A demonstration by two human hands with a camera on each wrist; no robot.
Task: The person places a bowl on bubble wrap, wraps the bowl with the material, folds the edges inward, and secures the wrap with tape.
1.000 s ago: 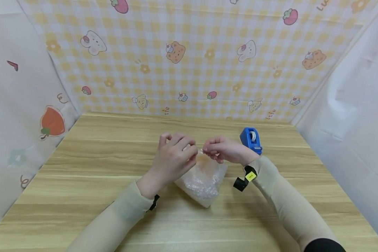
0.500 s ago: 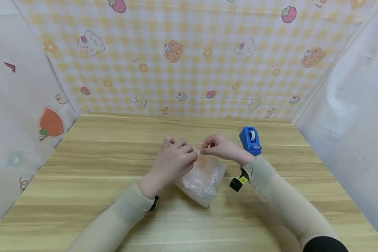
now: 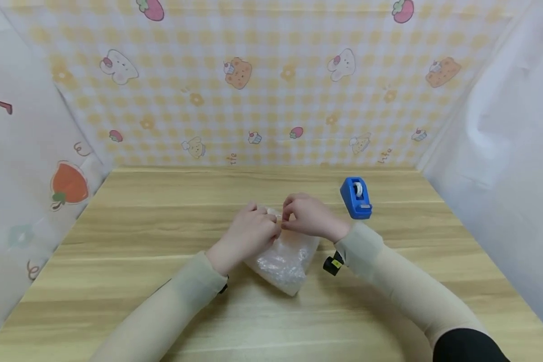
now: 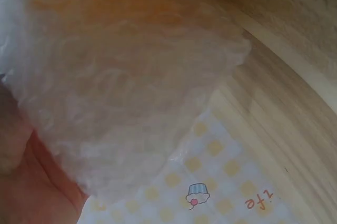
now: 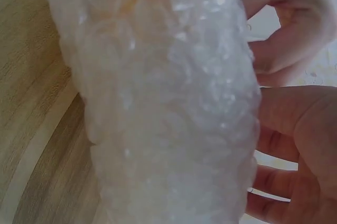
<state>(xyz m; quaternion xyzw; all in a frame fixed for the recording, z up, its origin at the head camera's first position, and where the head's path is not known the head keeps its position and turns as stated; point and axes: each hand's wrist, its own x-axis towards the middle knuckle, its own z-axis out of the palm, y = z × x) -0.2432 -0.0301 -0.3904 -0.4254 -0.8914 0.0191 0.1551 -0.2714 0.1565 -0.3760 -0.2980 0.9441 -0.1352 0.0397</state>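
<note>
A bubble-wrap package [image 3: 282, 266] lies at a slant on the table, with something orange showing faintly through the wrap in both wrist views. My left hand [image 3: 249, 234] grips its upper left side, fingers curled over the edge. At the top end my right hand [image 3: 309, 216] bends its thumb and index finger into a loop, their tips pinching at the wrap's edge. The fingertips hide part of that edge. In the right wrist view, the wrap [image 5: 168, 103] fills the middle, with curled fingers along its right side.
A blue tape dispenser [image 3: 356, 197] with a white roll stands to the right, beyond my right hand. A yellow checked cloth [image 3: 271, 100] hangs behind the wooden table [image 3: 140, 241], and white cloths hang at both sides.
A clear strip showed between my hands a second ago. My right hand has moved slightly left and down onto the package's top edge. The head view has shifted a little.
</note>
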